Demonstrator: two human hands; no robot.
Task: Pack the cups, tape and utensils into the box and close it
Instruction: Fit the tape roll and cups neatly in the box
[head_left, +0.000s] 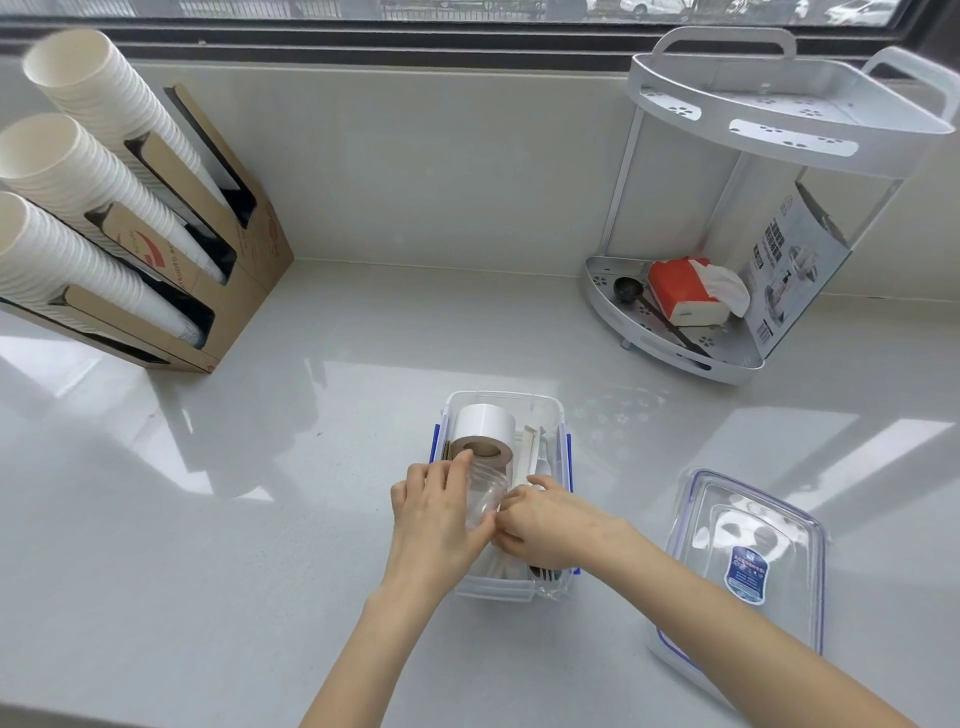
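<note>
Scene: a person works over a pale grey countertop (260, 519) beneath a window, both bare hands reaching into a clear plastic box (550, 410) with blue side clips
Left hand: the left hand (441, 519) lies over the near left part of the box, fingers curled round a stack of clear plastic cups (485, 499) lying on its side, index fingertip touching the roll of tape
Right hand: the right hand (550, 525) comes in from the right, fingers bent and closed on the same stack of cups at its near end, fingertips meeting those of the left hand
Tape: a white roll of tape (483, 431) with a brown cardboard core lies on its side in the far left part of the box, core facing the camera, just beyond the cups
Utensils: pale utensils (532, 447) lie lengthwise along the right side of the box beside the tape; dark utensil ends (545, 573) show at the near end under the right wrist
Lid: the clear lid (748, 571) with blue trim and a blue label lies flat on the counter to the right of the box, apart from it
Background, left: three leaning stacks of white paper cups (104, 171) stand in a cardboard dispenser (249, 249)
Background, right: a white two-tier corner rack (779, 98) holds a red tissue pack (685, 291) and a dark scoop (626, 288) on its lower shelf
</note>
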